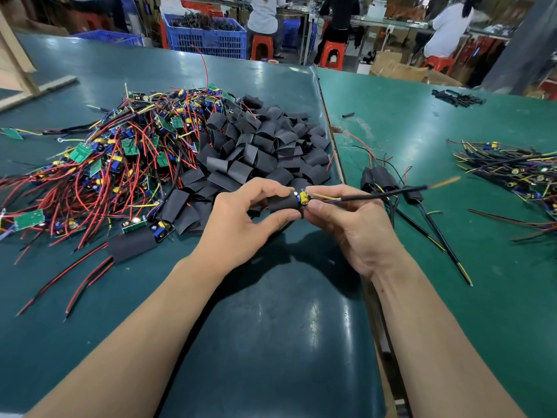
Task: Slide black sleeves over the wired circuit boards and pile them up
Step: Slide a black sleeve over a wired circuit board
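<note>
Pinching the black sleeve (pixel 284 203) between curled thumb and fingers, the left hand (pixel 241 224) holds it just in front of the sleeve heap (pixel 265 146), while the right hand (pixel 346 224) grips the circuit board (pixel 303 199) at its wired end, half inside. Components could snag on the sleeve mouth; forcing might bend them or strain the wires (pixel 385 193).

Bright overhead light; glare on mat (pixel 313 312); arm shadows below; wide-angle edge bending; wire tip motion-blurred.
</note>
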The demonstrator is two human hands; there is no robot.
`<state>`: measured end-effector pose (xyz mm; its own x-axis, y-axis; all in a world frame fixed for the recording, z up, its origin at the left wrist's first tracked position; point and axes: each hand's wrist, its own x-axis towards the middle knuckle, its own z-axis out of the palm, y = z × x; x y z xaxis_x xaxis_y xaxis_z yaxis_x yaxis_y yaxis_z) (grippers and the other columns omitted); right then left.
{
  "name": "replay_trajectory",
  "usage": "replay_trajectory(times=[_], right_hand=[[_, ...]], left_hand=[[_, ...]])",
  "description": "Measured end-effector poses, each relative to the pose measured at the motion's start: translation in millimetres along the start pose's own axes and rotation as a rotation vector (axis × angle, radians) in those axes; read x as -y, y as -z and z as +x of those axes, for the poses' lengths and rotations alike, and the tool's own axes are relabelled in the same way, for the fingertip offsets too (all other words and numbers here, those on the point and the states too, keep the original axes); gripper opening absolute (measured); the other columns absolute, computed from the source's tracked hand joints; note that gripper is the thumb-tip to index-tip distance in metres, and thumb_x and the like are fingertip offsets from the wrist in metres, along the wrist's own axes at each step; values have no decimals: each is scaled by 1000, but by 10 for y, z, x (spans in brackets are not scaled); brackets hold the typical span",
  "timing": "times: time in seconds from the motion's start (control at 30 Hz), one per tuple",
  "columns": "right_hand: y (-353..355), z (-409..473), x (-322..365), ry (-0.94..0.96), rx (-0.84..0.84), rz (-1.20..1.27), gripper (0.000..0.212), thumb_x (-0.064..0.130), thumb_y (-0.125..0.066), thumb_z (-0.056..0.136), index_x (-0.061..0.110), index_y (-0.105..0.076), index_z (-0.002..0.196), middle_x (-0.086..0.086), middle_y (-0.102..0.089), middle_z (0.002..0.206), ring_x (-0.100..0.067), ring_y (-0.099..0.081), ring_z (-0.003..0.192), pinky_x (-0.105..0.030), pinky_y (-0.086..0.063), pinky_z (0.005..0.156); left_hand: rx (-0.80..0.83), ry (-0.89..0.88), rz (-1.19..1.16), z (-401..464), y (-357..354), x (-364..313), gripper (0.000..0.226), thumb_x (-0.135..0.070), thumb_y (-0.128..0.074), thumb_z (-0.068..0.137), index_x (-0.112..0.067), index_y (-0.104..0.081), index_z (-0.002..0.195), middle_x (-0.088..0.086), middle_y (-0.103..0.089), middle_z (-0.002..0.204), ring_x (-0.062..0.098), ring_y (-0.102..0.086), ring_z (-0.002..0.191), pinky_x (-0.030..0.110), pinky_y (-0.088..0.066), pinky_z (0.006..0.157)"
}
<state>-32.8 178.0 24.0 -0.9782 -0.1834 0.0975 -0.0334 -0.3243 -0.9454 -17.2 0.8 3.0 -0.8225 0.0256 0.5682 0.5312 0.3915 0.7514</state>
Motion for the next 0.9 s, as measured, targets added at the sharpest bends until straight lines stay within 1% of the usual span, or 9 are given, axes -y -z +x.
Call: replay_trajectory(times=[0.07,0.2,0.37,0.47,0.57,0.67,0.73,0.8,0.9], right_hand=[[-3,4,4,-4,-17,40,14,3,-73,63,13,-78,71,-6,-74,76,-17,-71,72,-22,-56,68],[-6,3,0,-13,-9,58,13,3,-73,62,13,-77,69,-6,-74,74,-17,-71,71,-22,-56,68],[-3,-12,-9,-23,0,-48,14,-3,-70,69,10,-74,72,-8,-73,73,-18,-70,67,-22,-56,64],[-13,-8,-6,-28,-14,29,15,-3,-69,66,11,-74,67,-9,-72,72,-19,-70,68,-24,-57,67],[-14,-3,14,-44,-5,67,14,-2,-70,62,10,-74,66,-11,-72,72,-21,-71,69,-24,-57,67],[-18,-6,18,-49,-13,64,13,-2,-70,61,9,-74,66,-12,-72,72,-22,-71,69,-24,-57,66],[-25,-2,7,-55,-25,58,12,-2,-70,60,6,-72,69,-11,-72,72,-21,-70,68,-24,-57,66],[-28,4,-11,-60,-46,60,14,-2,-70,60,2,-69,73,-10,-71,70,-20,-70,66,-23,-57,64],[-20,14,-22,-54,-54,60,14,-1,-71,60,2,-69,74,-12,-71,72,-21,-70,68,-24,-57,65]], left_hand=[[23,13,9,5,8,-9,32,-29,-79,77,-22,-65,104,-10,-72,102,2,-68,96,19,-50,90],[62,-5,74,14,39,-16,38,-35,-76,79,-17,-66,111,-7,-72,108,7,-68,100,32,-53,93],[86,-183,196,7,45,-34,34,-23,-76,85,-10,-67,116,-4,-69,117,16,-67,107,43,-54,92],[115,-154,172,17,50,-48,43,-19,-80,82,-12,-65,122,-5,-69,117,12,-66,107,41,-52,95],[70,-137,150,18,70,-51,46,-19,-82,80,-10,-65,121,-7,-69,118,5,-65,109,30,-51,97],[3,-139,214,28,106,-31,45,-28,-85,72,-9,-70,110,-5,-71,106,6,-67,95,19,-51,89],[12,-166,263,27,109,-24,44,-29,-87,69,-8,-71,105,-5,-70,101,5,-65,89,14,-50,85],[47,-191,290,28,91,-13,45,-25,-88,69,-7,-71,107,-4,-70,101,6,-64,90,16,-50,85],[43,-178,287,32,77,-7,40,-14,-86,73,-9,-72,110,-1,-73,105,12,-68,90,30,-53,83]])
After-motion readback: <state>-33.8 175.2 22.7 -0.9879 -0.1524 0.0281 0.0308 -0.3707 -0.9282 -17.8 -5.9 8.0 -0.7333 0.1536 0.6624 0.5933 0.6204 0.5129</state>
